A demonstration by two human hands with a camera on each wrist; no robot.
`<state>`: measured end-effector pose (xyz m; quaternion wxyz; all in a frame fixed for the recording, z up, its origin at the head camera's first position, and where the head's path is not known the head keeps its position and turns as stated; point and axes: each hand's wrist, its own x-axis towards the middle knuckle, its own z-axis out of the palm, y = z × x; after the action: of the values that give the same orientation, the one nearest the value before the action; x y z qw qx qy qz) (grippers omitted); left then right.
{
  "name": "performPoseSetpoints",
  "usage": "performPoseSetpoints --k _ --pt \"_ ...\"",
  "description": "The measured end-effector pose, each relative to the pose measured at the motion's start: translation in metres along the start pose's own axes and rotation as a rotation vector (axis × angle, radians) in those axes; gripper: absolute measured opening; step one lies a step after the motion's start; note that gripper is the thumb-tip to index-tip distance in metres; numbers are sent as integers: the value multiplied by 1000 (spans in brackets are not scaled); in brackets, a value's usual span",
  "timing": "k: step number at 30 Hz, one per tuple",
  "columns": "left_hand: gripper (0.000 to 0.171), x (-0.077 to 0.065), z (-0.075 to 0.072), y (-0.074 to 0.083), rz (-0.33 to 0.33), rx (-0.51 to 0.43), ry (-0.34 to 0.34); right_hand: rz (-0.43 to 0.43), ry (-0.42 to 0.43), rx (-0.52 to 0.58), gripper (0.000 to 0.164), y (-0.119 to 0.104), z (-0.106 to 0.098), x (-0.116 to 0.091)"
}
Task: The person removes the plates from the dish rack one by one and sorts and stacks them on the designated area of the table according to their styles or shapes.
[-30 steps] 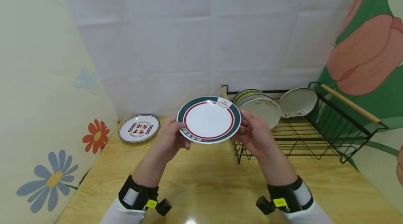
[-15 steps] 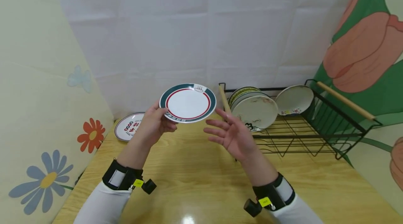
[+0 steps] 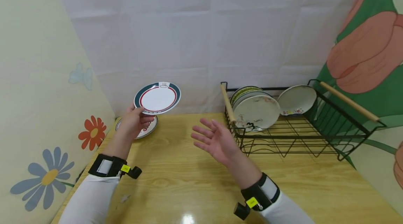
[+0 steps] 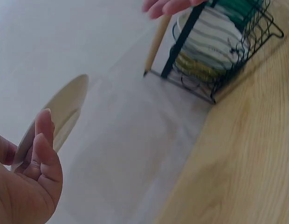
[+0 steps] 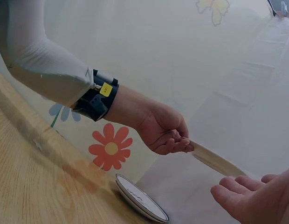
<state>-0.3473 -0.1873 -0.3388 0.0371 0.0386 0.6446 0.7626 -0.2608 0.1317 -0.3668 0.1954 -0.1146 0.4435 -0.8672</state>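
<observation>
My left hand (image 3: 131, 123) grips the near-left rim of a white plate (image 3: 157, 99) with a dark green band and a red ring, thumb on top and fingers beneath. In the left wrist view the plate (image 4: 65, 109) shows its pale underside, raised off the table. Below it, a second plate (image 3: 150, 129) with red lettering lies on the table at the back left, partly covered by my left hand and the held plate. My right hand (image 3: 217, 142) is held over the table with palm up and fingers spread, holding nothing, left of the dish rack's front corner.
A black wire dish rack (image 3: 292, 136) with wooden handles stands at the right. Several plates (image 3: 256, 112) lean in its left part, and a bowl-like dish (image 3: 297, 100) leans at its back right. A white cloth (image 3: 176, 35) hangs behind the wooden table (image 3: 176, 168).
The right hand has let go of the green-banded plate and drawn back, palm up. My left hand has carried that plate leftward, over the plate with red lettering.
</observation>
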Motion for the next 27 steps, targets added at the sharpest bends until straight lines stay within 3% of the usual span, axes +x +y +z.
performPoseSetpoints --k 11,20,27 --pt "58 14 -57 -27 -155 82 251 62 64 -13 63 32 4 31" --pt "61 18 -84 -53 -288 84 331 117 92 -16 65 60 7 49" --pt "60 20 -99 -71 -339 80 378 162 140 -63 66 75 6 55"
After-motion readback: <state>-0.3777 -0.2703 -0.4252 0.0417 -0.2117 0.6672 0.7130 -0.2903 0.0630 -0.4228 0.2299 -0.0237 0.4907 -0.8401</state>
